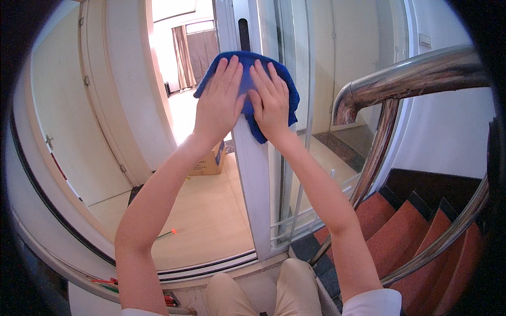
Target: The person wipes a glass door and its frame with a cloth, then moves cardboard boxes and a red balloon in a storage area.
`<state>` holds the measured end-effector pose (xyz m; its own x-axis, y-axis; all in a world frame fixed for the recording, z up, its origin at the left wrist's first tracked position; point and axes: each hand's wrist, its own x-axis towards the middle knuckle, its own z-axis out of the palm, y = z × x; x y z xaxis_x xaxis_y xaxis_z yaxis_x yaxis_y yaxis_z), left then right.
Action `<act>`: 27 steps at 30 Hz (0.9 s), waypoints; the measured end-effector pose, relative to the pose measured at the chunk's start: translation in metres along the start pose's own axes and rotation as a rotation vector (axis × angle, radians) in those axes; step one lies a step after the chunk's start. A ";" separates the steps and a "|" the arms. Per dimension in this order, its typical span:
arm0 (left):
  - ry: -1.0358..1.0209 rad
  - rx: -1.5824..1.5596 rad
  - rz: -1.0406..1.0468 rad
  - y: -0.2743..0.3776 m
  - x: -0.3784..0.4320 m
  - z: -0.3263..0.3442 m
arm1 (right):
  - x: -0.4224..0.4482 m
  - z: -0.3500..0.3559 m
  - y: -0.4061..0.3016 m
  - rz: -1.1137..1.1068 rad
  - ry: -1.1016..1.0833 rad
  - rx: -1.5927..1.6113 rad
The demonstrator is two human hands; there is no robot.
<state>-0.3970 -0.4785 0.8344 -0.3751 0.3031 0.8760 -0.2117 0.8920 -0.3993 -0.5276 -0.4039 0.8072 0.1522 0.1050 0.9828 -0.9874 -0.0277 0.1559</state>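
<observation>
Both of my hands lie flat on a blue cloth, which is spread over the white frame of a sliding glass door. My left hand (pixel 219 98) presses the left part of the blue cloth (pixel 247 77), fingers pointing up. Beside it, my right hand (pixel 270 100) rests on the right part, its thumb close to the left hand's. One corner of the cloth hangs below my right hand. The door frame (pixel 253 189) runs down to the floor track, and a dark recessed slot (pixel 244 33) shows just above the cloth.
A metal handrail (pixel 411 75) and red-covered stairs (pixel 399 225) are at the right. Through the doorway stand a cardboard box (pixel 209 164) and, nearer, a thin green stick with an orange tip (pixel 173 231) on the floor. The floor track (pixel 205 266) crosses before my knees.
</observation>
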 end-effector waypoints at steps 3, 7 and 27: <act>-0.064 -0.046 -0.023 0.008 -0.015 -0.001 | -0.017 -0.006 -0.006 0.009 -0.033 0.011; -0.054 -0.081 0.011 0.013 -0.038 0.008 | -0.039 -0.011 -0.010 0.027 -0.089 0.017; -0.132 -0.051 0.009 0.031 -0.103 0.026 | -0.101 -0.019 -0.028 0.065 -0.177 0.052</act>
<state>-0.3884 -0.4910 0.7247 -0.4931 0.2670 0.8280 -0.1629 0.9066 -0.3893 -0.5164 -0.3943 0.7020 0.0976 -0.0749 0.9924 -0.9925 -0.0807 0.0916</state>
